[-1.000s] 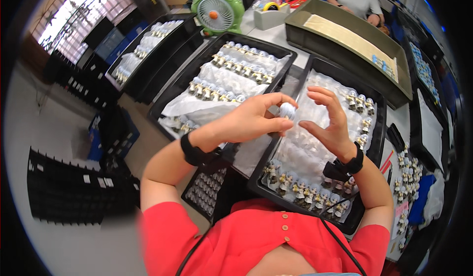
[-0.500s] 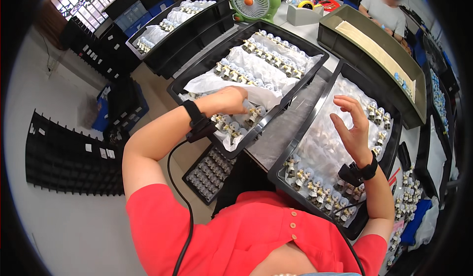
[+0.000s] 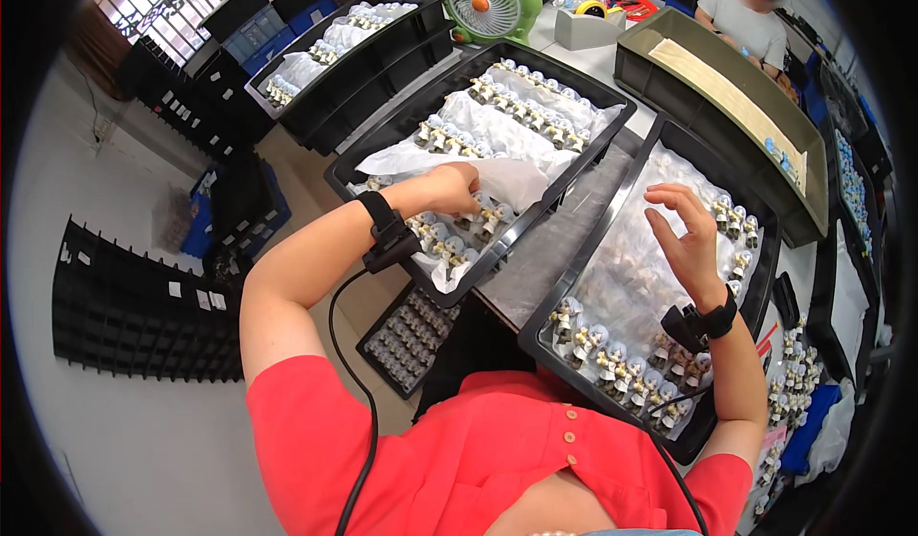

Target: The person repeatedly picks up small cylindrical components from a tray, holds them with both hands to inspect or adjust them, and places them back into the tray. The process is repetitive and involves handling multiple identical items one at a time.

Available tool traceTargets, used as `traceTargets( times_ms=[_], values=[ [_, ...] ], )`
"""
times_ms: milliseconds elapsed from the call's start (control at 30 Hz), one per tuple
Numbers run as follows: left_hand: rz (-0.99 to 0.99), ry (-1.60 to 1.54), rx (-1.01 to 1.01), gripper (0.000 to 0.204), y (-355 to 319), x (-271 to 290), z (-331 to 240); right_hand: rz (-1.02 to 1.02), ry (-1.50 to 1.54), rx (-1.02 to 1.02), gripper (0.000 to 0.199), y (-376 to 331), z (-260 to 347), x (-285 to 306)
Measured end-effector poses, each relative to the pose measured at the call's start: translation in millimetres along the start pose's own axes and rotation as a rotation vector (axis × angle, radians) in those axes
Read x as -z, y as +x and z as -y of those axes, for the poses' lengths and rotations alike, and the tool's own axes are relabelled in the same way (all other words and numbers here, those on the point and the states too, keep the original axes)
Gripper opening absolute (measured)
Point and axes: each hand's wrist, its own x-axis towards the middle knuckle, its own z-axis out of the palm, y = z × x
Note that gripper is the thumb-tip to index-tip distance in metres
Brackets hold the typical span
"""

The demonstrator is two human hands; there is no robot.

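Reaching into the left black tray (image 3: 507,250), the left hand (image 3: 449,189) is at a row of small dolls (image 3: 495,217); its fingertips are hard to see, so I cannot tell if its grip is pinching one. The right hand (image 3: 690,238), thumb and fingers spread, hangs over the right black tray (image 3: 595,239). A green fan (image 3: 485,5) and a brown bin (image 3: 708,132) share the pale counter (image 3: 589,65). Beyond sits a person (image 3: 741,24); a barred window (image 3: 196,15) is far left.
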Motion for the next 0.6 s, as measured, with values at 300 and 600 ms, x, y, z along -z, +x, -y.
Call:
traceTargets(
  times_ms=[300, 600],
  values=[
    [0.03, -0.197, -0.046, 0.039, 2.5, -0.3, 5.3, 0.065, 0.021, 0.012, 0.016, -1.4, -5.4, -1.4],
    [-0.041, -0.125, -0.12, 0.041, -2.5, -2.2, -7.7, 0.157, 0.04, -0.019, 0.015, -4.3, -9.1, -5.3]
  ],
)
